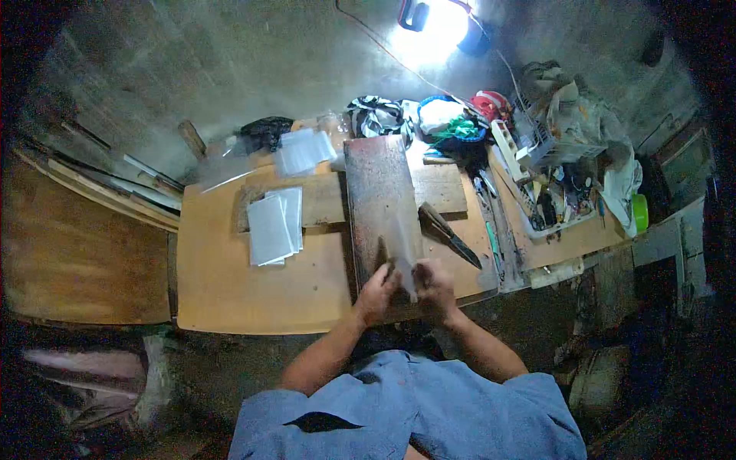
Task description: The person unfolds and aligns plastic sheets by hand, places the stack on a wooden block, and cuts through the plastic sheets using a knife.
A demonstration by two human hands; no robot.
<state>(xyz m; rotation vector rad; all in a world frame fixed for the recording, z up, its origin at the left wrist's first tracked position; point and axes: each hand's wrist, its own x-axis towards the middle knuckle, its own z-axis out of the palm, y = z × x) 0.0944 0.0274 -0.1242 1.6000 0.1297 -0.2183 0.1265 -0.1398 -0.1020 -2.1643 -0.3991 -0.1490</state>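
Over the near end of a dark, worn wooden board (376, 180), both hands are close together. My left hand (374, 296) is closed, with a small brownish, narrow piece standing up at its fingertips; its kind is unclear. My right hand (435, 288), smeared by motion, is closed at the edge of a translucent plastic piece (405, 257) that hangs between the hands. To the right of the board lies a knife (460, 247) with a dark blade. Several translucent plastic sheets or bags (272, 230) lie stacked to the left.
More plastic sheets (303, 150) lie farther back on the wooden table (222, 291). A flat plank (443, 190) runs crosswise under the board. At the right are a power strip (506, 149) and a white tray (548, 230) of tools. A bright lamp (437, 31) hangs above.
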